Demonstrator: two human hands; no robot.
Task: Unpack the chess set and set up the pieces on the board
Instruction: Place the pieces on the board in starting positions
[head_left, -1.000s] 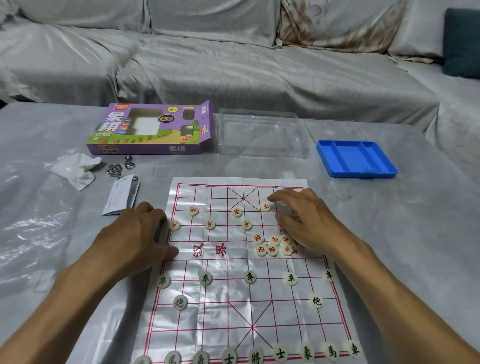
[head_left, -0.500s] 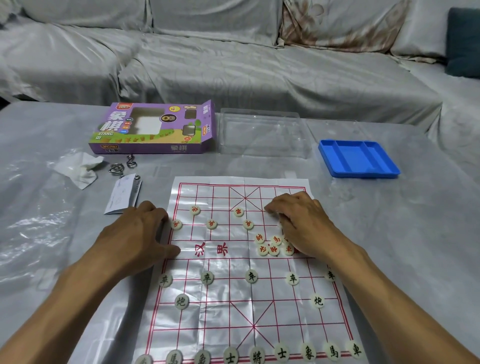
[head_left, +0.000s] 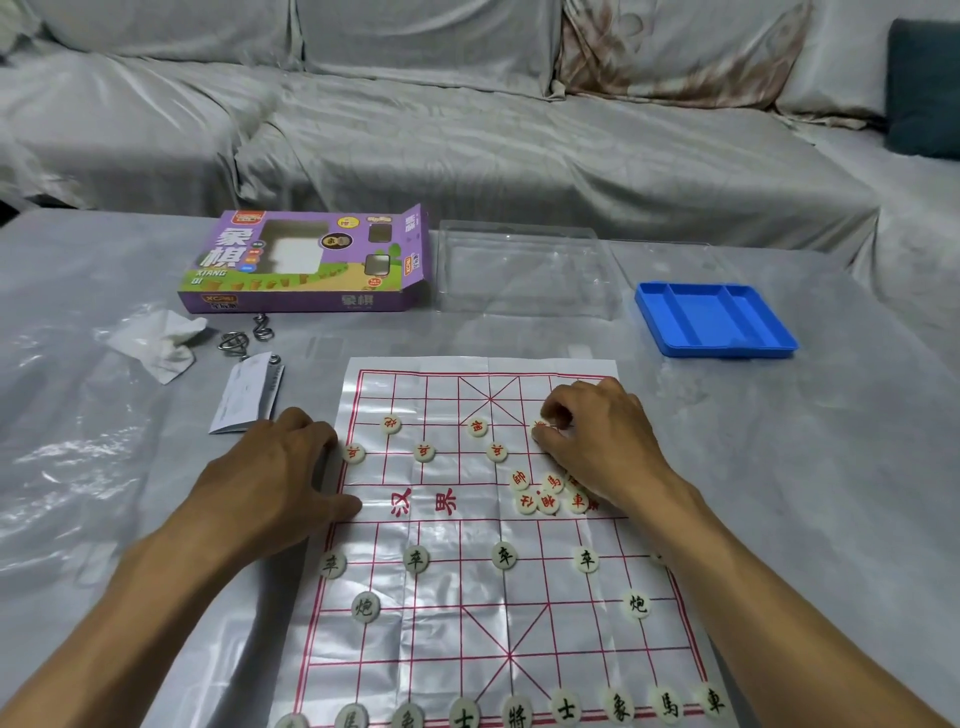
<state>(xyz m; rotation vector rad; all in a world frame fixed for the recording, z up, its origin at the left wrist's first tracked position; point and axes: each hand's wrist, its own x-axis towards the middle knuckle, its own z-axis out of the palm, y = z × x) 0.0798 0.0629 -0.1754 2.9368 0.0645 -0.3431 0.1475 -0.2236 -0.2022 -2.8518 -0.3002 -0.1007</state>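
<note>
While left hand (head_left: 280, 478) rests flat on board (head_left: 467, 597) w/ "汉界", right hand (head_left: 597, 441) pinches red piece (head_left: 540, 427).

Grey-covered sofa (head_left: 467, 130) w/ teal cushion (head_left: 924, 88) behind plastic-covered table (head_left: 831, 467).

Bare forearms and hands (head_left: 275, 478) — no sleeves

Dim, soft light; plastic-sheet glare
</note>
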